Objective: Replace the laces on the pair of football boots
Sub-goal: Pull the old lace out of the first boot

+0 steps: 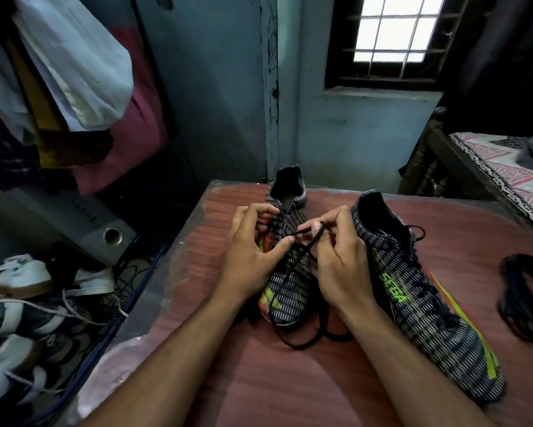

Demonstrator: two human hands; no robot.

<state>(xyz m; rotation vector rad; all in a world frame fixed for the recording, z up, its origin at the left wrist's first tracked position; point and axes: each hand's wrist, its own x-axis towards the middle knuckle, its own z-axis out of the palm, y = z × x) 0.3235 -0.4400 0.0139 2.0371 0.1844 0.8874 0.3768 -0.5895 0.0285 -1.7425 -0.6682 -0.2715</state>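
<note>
Two black football boots with white dashes and neon-green trim stand on a reddish-brown table [259,380]. The left boot [286,291] lies between my hands, heel away from me. My left hand [252,257] steadies its side and pinches a black lace [302,232] at the eyelets. My right hand [339,266] pinches the same lace a little to the right, above the tongue. Loose lace trails off the boot's toe onto the table. The right boot [422,303] lies laced beside my right wrist.
A bundle of black laces [524,297] lies on the table at the far right. Left of the table, several shoes [21,278] and a speaker [111,235] sit on the floor. Clothes hang at upper left. A bed [505,167] stands at right.
</note>
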